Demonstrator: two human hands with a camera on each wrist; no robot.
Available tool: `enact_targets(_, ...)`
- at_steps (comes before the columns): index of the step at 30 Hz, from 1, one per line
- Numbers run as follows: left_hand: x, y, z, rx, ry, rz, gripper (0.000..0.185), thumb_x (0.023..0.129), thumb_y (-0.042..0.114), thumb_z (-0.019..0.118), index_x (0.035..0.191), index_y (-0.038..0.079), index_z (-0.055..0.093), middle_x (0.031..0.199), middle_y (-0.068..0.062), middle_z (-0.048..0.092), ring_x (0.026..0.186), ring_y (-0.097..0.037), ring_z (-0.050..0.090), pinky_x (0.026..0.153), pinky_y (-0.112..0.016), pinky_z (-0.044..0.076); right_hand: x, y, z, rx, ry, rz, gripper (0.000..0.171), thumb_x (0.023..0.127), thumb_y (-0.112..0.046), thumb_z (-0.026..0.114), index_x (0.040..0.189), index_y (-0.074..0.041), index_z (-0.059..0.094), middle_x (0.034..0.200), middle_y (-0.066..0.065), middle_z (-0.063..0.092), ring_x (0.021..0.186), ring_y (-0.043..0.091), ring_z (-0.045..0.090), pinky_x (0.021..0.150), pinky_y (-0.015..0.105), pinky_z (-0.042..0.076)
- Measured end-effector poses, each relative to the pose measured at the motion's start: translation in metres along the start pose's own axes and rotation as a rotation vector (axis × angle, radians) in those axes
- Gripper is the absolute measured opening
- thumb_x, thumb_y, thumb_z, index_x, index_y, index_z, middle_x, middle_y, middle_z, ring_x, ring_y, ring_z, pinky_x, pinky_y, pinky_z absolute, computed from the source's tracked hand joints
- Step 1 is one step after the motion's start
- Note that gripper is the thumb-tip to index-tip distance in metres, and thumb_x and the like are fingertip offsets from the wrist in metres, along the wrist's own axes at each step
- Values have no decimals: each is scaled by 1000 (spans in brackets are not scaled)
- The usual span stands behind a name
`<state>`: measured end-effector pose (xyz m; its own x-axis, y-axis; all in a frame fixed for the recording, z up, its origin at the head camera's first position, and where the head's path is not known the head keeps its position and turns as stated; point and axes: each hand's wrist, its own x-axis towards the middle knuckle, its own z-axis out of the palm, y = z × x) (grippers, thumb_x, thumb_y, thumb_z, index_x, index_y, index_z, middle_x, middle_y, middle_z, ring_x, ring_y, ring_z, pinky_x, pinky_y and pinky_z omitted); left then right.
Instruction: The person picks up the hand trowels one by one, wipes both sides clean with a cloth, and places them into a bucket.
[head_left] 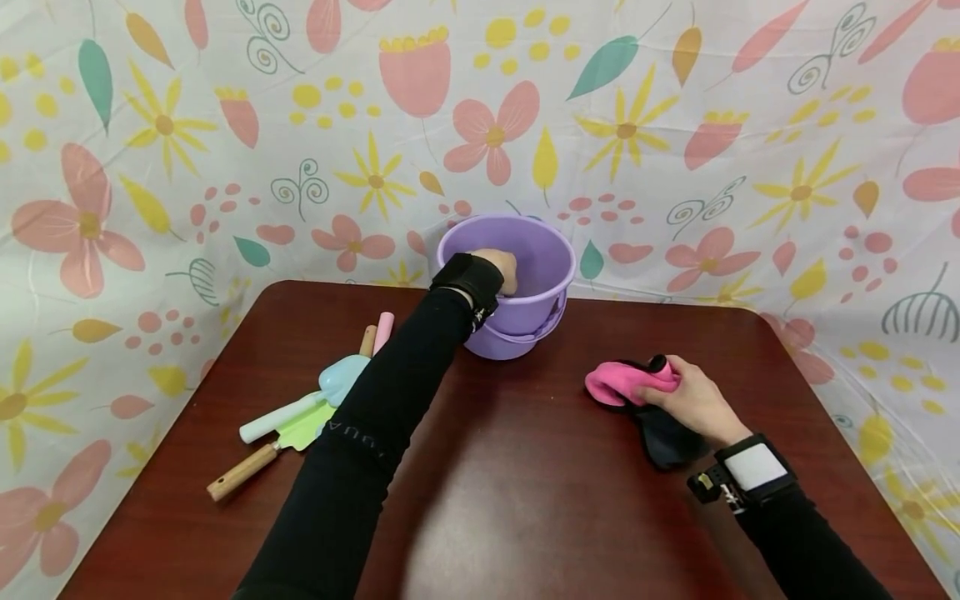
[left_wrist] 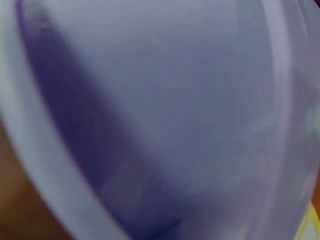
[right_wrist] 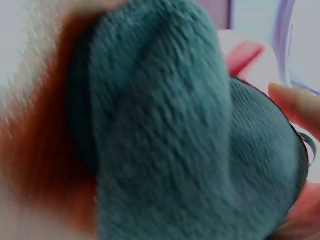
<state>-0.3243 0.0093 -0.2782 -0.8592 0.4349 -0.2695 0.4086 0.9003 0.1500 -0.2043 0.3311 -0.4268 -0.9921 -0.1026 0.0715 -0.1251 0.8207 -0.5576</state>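
Observation:
A purple bucket (head_left: 525, 321) stands near the table's back edge. My left hand (head_left: 504, 265) reaches over its near left rim into the opening, with its fingers hidden inside. The bucket's inner wall (left_wrist: 190, 100) fills most of the left wrist view, and no hand shows there. At the right side of the table, my right hand (head_left: 697, 398) grips a folded cloth, pink (head_left: 626, 382) on one side and dark grey (head_left: 667, 437) on the other. Up close in the right wrist view, the fuzzy dark cloth (right_wrist: 160, 125) covers much of the frame, with a fingertip (right_wrist: 292, 102) beside it.
Several small garden tools lie piled left of my left arm: a green-bladed one (head_left: 306, 427) with a wooden handle, a light blue scoop (head_left: 341, 379), and a pink handle (head_left: 383, 330). The brown table (head_left: 517, 492) meets a flowered sheet (head_left: 337, 108) behind.

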Motion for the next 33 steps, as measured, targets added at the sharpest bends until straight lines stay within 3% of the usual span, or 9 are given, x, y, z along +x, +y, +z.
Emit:
enact_targets(3, 1, -8, 3, -32, 9, 9, 11, 91, 15, 51, 82, 9, 55, 89, -4, 56, 83, -19, 51, 72, -33, 40, -3, -2, -4, 16, -21, 36, 61, 86, -43, 74, 121, 1, 51, 100, 21, 56, 94, 37, 51, 77, 50, 44)
enact_targets(7, 4, -27, 8, -156, 57, 72, 19, 95, 20, 54, 100, 8, 68, 88, -4, 59, 77, -17, 55, 72, -29, 42, -8, -5, -9, 80, -32, 39, 82, 87, -44, 72, 141, 5, 37, 137, 32, 42, 122, 47, 40, 94, 63, 36)
enact_targets(11, 1, -45, 9, -298, 136, 187, 26, 100, 18, 52, 118, 6, 67, 102, -7, 66, 82, -17, 62, 80, -27, 45, -14, -6, -15, 100, 28, 19, 75, 89, -40, 72, 140, 3, 39, 137, 30, 44, 117, 45, 43, 88, 59, 39)
enact_targets(14, -12, -57, 10, -440, 228, 247, 28, 101, 16, 51, 123, 4, 63, 113, -10, 64, 84, -19, 67, 82, -29, 48, -20, -6, -20, 78, 81, 35, 74, 89, -40, 72, 140, 3, 39, 136, 30, 43, 114, 45, 43, 85, 59, 38)
enact_targets(17, -29, -72, 16, -578, 362, 272, 29, 102, 16, 49, 127, 5, 61, 122, -10, 60, 89, -18, 67, 84, -30, 49, -25, -6, -22, 67, 94, 66, 76, 89, -41, 71, 142, 2, 37, 138, 33, 38, 118, 50, 37, 86, 64, 35)
enact_targets(20, -45, -88, 26, -638, 502, 272, 29, 102, 17, 50, 127, 9, 61, 126, -6, 58, 101, -15, 63, 90, -31, 44, -30, -6, -20, 59, 93, 84, 78, 90, -42, 70, 143, 2, 36, 139, 36, 34, 122, 53, 34, 88, 67, 32)
enact_targets(22, -54, -99, 32, -654, 552, 263, 28, 102, 18, 50, 127, 10, 62, 128, -4, 58, 110, -15, 57, 92, -32, 43, -32, -7, -17, 56, 94, 89, 78, 90, -42, 70, 144, 2, 35, 139, 36, 33, 123, 53, 33, 88, 68, 32)
enact_targets(28, -77, -125, 49, -700, 534, 202, 28, 103, 22, 50, 127, 13, 62, 129, -2, 55, 115, -21, 55, 94, -36, 44, -37, -10, -11, 37, 111, 98, 80, 89, -42, 71, 145, 2, 34, 140, 38, 31, 123, 55, 32, 90, 70, 31)
enact_targets(33, -90, -144, 62, -640, 475, 162, 27, 103, 22, 50, 125, 13, 62, 126, -3, 57, 115, -21, 54, 95, -39, 42, -43, -13, -10, 28, 118, 106, 82, 88, -43, 71, 145, 3, 33, 139, 39, 30, 122, 55, 32, 88, 71, 31)
